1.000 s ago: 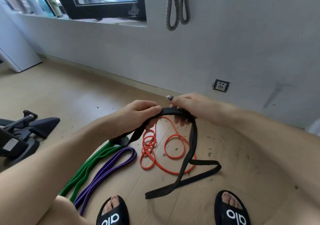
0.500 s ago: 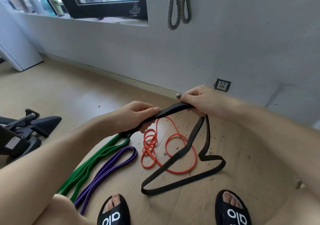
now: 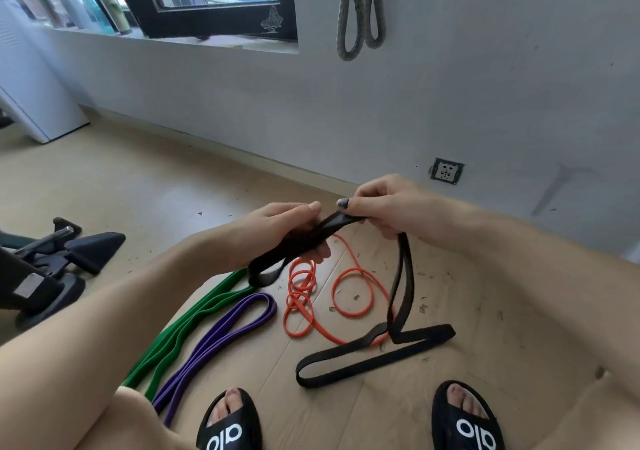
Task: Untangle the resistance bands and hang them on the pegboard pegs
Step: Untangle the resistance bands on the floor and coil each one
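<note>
A black resistance band [image 3: 401, 287] is held above the wooden floor by both hands. My left hand [image 3: 280, 228] grips a folded end of it, and my right hand [image 3: 388, 203] pinches the band just beside the left one. The rest of the black band hangs down and lies in a twisted loop on the floor. Under it lies a thin orange band [image 3: 349, 290] in several coils. A green band [image 3: 194, 318] and a purple band [image 3: 221, 338] lie side by side to the left. A grey band [image 3: 360, 9] hangs on the wall above.
My two feet in black slides [image 3: 228, 422] stand at the bottom edge. Black exercise equipment [image 3: 52, 266] sits on the floor at the left. A wall socket [image 3: 446, 171] is low on the grey wall, and a window sill with bottles [image 3: 114, 9] is at the top left.
My hands have come closer together on the black band. The loop on the floor has shifted and spread further to the right.
</note>
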`<state>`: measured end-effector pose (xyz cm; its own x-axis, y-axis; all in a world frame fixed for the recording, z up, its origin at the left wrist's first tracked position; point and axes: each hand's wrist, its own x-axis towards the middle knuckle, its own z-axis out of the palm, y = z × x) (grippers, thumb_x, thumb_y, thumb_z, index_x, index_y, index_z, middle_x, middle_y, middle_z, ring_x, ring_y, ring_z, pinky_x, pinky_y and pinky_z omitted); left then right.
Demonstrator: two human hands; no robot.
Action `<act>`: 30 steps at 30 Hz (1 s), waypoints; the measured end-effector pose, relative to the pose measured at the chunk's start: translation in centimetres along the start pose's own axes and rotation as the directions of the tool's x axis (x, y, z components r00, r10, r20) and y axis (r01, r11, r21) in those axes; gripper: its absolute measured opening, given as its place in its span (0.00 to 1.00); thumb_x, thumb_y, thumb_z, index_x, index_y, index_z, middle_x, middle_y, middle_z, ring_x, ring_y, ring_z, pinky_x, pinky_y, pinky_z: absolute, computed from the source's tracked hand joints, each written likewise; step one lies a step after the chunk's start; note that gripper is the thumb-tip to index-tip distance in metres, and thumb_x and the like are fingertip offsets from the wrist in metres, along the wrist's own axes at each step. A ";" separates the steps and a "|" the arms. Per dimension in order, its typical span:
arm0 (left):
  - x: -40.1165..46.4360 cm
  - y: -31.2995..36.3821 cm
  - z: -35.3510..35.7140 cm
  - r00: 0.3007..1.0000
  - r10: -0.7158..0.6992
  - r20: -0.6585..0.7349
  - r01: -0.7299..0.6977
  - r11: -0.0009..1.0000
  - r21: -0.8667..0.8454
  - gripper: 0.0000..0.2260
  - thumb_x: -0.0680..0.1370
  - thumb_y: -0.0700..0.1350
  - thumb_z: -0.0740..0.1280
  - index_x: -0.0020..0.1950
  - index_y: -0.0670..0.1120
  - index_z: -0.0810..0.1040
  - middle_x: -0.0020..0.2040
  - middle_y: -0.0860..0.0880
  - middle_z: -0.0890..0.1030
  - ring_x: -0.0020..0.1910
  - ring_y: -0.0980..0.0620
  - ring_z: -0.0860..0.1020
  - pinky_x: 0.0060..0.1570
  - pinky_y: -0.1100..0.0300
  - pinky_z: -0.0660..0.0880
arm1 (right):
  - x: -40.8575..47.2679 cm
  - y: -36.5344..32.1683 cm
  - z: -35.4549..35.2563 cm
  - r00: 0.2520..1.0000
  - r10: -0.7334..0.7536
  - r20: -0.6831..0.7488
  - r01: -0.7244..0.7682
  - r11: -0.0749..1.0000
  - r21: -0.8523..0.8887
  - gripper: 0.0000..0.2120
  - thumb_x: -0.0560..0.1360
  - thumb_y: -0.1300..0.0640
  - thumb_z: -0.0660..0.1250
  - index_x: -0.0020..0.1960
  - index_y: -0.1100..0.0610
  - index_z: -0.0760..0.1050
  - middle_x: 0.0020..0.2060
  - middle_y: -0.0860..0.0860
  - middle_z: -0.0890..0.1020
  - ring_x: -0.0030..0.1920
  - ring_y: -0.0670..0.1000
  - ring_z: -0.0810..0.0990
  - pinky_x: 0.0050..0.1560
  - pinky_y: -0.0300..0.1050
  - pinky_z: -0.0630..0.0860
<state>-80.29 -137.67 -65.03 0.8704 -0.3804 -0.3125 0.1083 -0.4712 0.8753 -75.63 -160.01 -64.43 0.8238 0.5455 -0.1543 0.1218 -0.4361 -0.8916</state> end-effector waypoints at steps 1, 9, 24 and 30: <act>-0.1 -0.3 -0.3 1.000 -0.016 0.023 0.016 0.999 0.033 0.21 0.84 0.57 0.54 0.60 0.43 0.79 0.53 0.47 0.87 0.54 0.49 0.85 0.59 0.61 0.79 | -0.1 0.1 -0.4 1.000 0.011 -0.018 -0.011 1.000 0.019 0.15 0.80 0.49 0.69 0.38 0.55 0.79 0.25 0.49 0.70 0.26 0.48 0.65 0.29 0.42 0.63; -0.4 -2.5 -2.4 0.998 0.057 -0.001 -0.057 0.997 -0.045 0.11 0.77 0.48 0.67 0.54 0.44 0.81 0.55 0.44 0.85 0.57 0.46 0.83 0.61 0.58 0.77 | -0.5 1.2 -2.7 0.982 0.116 -0.146 -0.103 0.990 0.097 0.17 0.82 0.51 0.66 0.37 0.58 0.75 0.24 0.48 0.66 0.24 0.47 0.61 0.26 0.39 0.63; 0.2 -1.8 -0.8 0.985 0.132 -0.115 -0.086 0.937 0.337 0.03 0.78 0.43 0.73 0.46 0.51 0.85 0.50 0.50 0.85 0.49 0.51 0.83 0.52 0.58 0.81 | 0.2 1.5 -3.1 0.932 0.236 -0.275 -0.192 0.965 0.179 0.17 0.81 0.49 0.67 0.37 0.58 0.74 0.22 0.46 0.64 0.22 0.47 0.61 0.24 0.39 0.62; 0.8 -1.7 -2.0 0.813 0.165 -0.558 0.067 0.926 0.371 0.08 0.81 0.46 0.69 0.42 0.50 0.76 0.30 0.49 0.81 0.22 0.59 0.75 0.23 0.68 0.69 | -0.3 1.6 -2.6 0.962 0.238 -0.134 -0.224 0.968 0.113 0.16 0.81 0.52 0.68 0.37 0.58 0.74 0.22 0.47 0.65 0.23 0.47 0.61 0.25 0.40 0.61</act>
<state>-78.82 -135.60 -66.08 0.9937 0.0573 0.0959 -0.0194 -0.7571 0.6530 -74.25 -162.72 -64.67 0.8955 0.3253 -0.3038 -0.1290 -0.4636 -0.8766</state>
